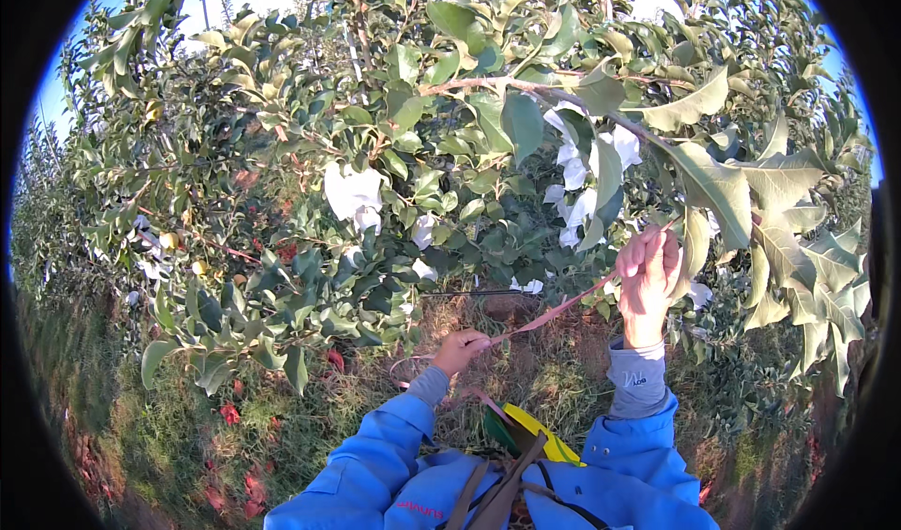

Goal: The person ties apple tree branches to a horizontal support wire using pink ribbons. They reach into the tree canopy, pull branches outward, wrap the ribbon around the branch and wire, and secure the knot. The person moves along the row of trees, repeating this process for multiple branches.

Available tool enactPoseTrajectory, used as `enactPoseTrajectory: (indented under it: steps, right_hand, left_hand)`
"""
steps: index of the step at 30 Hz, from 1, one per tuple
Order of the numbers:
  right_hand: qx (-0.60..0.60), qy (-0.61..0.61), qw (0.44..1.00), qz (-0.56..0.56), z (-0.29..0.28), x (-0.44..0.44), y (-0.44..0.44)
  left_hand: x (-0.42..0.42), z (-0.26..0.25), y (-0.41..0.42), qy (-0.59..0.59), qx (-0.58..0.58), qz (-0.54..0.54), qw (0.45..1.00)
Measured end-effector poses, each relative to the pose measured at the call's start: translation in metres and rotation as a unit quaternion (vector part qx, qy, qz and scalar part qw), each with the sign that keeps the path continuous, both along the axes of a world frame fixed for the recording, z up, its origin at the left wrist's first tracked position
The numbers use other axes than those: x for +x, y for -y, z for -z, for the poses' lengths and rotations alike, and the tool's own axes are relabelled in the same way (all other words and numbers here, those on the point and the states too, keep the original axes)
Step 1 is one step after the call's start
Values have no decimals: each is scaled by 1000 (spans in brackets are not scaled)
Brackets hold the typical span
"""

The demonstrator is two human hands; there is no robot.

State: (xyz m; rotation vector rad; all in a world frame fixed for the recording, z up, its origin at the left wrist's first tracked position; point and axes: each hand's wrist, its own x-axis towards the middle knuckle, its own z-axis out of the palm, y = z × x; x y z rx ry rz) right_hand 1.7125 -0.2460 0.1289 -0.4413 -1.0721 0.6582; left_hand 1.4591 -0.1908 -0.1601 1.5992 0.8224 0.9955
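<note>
A pink ribbon-like tie (549,315) runs taut between my two hands, rising to the right. My left hand (459,351) is closed on its lower part, and loose pink loops hang beside and below that hand. My right hand (649,266) pinches the upper part close under a leafy branch (637,127) that arches across the upper right. Whether the tie goes around this branch is hidden by leaves and fingers. At my waist is a yellow and green bag or pouch (545,435), with pink ribbon at its opening.
Fruit trees with dense leaves stand ahead. White bags or wraps (353,194) hang among the leaves, and yellowish fruit (169,241) shows at left. A thin dark horizontal line or pipe (482,293) crosses low ahead. Red scraps (230,413) lie on the grass.
</note>
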Motion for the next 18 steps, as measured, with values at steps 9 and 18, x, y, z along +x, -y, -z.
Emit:
enactPoseTrajectory:
  steps: [9,18]
  right_hand:
    - [-37,-10,998,50,25,-8,4]
    - [-39,65,989,129,16,-34,28]
  left_hand:
    - [-9,24,-28,-107,-46,-35,993]
    - [15,25,-49,-123,27,-4,992]
